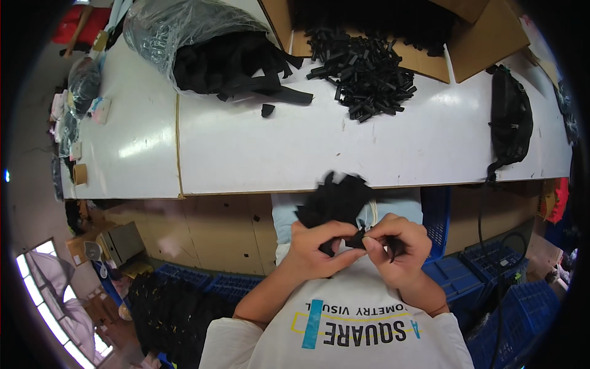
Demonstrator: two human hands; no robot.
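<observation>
My left hand (316, 246) is closed round a bundle of black fabric strips (335, 198), whose loose ends fan out beyond the fingers and look slightly blurred. Close beside it, my right hand (399, 246) pinches a small black piece (356, 238) where the fingertips of both hands meet. More black material (395, 247) shows between the right fingers; whether it belongs to the same strip I cannot tell. Both hands are in front of my body, just short of the white table's (270, 150) near edge.
A clear plastic bag (153, 37) spills black strips (230, 64) at the back left. Small black pieces (372, 80) lie heaped before an open cardboard box (491, 40). A black waist bag (510, 117) lies at right. Blue crates (452, 280) stand below the table.
</observation>
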